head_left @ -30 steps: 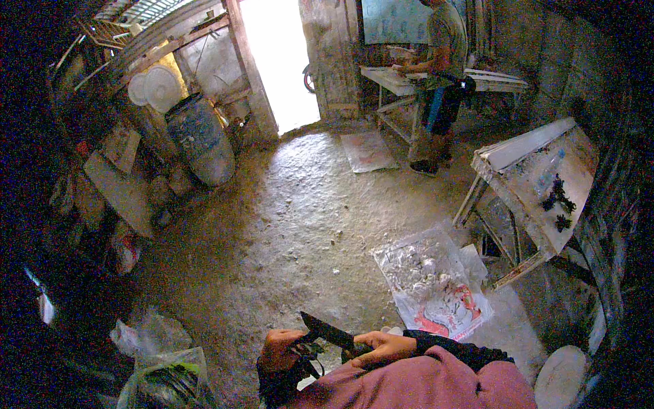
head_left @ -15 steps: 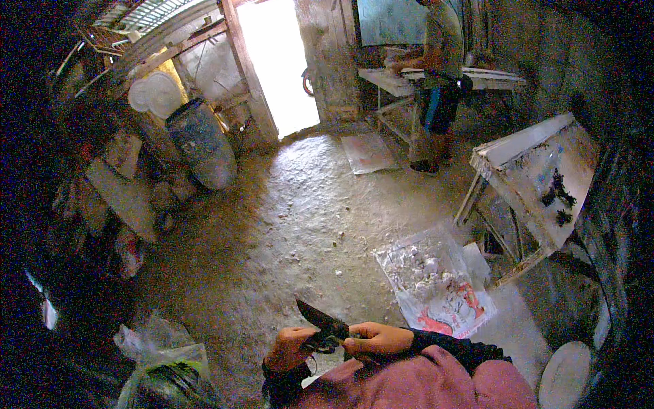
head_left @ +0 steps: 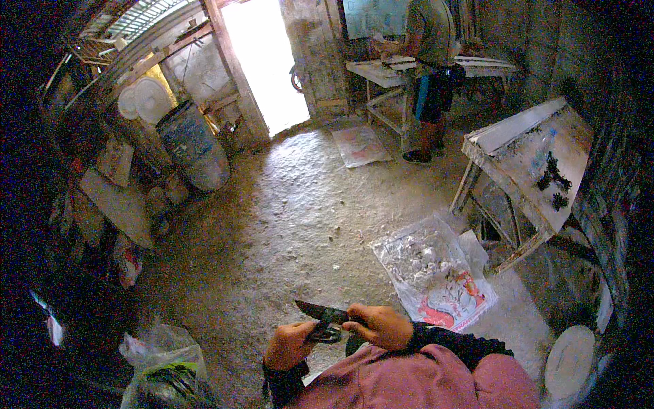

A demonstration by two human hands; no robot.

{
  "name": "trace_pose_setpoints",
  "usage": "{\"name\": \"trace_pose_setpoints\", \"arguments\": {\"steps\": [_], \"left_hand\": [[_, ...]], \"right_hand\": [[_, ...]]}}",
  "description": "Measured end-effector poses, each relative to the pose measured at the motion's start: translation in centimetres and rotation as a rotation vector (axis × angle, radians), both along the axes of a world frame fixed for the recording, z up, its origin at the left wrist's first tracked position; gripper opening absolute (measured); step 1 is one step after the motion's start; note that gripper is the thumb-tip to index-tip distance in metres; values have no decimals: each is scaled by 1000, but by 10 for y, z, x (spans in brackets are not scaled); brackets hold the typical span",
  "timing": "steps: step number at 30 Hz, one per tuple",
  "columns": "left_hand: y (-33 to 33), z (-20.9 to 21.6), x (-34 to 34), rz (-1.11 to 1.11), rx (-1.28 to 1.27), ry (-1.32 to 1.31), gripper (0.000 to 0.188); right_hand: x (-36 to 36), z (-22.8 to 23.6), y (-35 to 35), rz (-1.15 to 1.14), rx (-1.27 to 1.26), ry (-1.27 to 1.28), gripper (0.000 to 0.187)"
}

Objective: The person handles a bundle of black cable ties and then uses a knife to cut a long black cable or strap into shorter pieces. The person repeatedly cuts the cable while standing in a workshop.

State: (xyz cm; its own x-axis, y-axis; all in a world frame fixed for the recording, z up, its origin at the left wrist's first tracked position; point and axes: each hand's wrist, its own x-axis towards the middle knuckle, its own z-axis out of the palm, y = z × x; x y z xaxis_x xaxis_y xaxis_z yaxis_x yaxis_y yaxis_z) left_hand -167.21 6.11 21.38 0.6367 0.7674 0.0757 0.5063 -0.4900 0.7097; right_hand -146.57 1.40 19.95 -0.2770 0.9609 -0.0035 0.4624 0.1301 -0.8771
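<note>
A knife with a dark blade point(head_left: 310, 309) is in my right hand point(head_left: 383, 327), its tip pointing left over the floor. My right fingers are wrapped round its handle, thumb out along it. Just below the blade, my left hand point(head_left: 289, 345) is closed on a small dark piece with a shiny loop point(head_left: 325, 334); its kind is too unclear to name. Blade and dark piece overlap in the view, and I cannot tell whether they touch. Both hands are close together above my pink-clad lap point(head_left: 388, 378).
A plastic bag with green contents point(head_left: 170, 382) stands at lower left. White lumps lie on a printed sack point(head_left: 426, 266) to the right. A slanted table point(head_left: 524, 163) bears dark clusters. A person point(head_left: 432, 41) works at the far table; a blue barrel point(head_left: 194, 146) leans left.
My right hand has risen slightly and the knife blade lies flatter, its handle end raised. The dark looped piece shows more clearly below it. The view has shifted slightly.
</note>
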Motion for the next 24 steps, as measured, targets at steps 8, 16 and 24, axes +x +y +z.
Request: {"name": "trace_pose_setpoints", "arguments": {"steps": [8,16,24], "left_hand": [[0,-12,13,-106,56,-41,24],[-1,-13,19,-227,65,81,26],[0,-9,26,-203,57,-24,23]], "right_hand": [[3,-17,4,-37,348,-178,33],[11,-17,4,-93,485,-287,30],[23,-31,14,-132,563,-397,32]]}}
